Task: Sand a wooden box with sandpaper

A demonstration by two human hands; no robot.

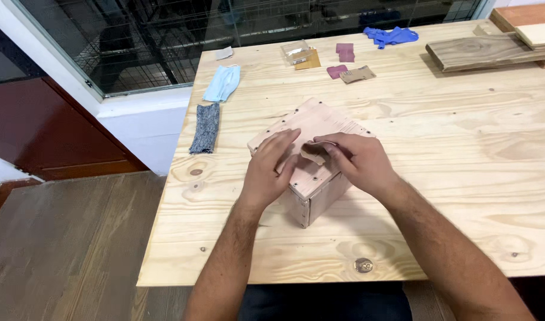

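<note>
Sanding, by the look of it: a small tan scrap of sandpaper (313, 153) lies pressed on the top of a pale wooden box (311, 156) at the centre of the frame.
Box: it sits on the pine table (439, 154), turned corner-on to the viewer, with small screw heads along its edges; it looks fully assembled.
Right hand (358, 159): fingers curled down over the scrap, pinching it flat against the box top.
Left hand (271, 169): fingers spread flat, holding nothing, resting on the box's left side to steady it.
Progress: my judgement is that surface finishing is under way; whether the top is smooth yet cannot be told, and the side faces show no sign either way.
Upper middle of the frame: more sandpaper pieces (345, 62), tan and maroon, lie well apart from the box, beside a small clear packet (297, 51).
Upper left of the table: a light blue face mask (222, 82) and a grey cloth (206, 128) near the edge.
Upper right: blue gloves (392, 36) and stacked wooden planks (492, 50).
</note>
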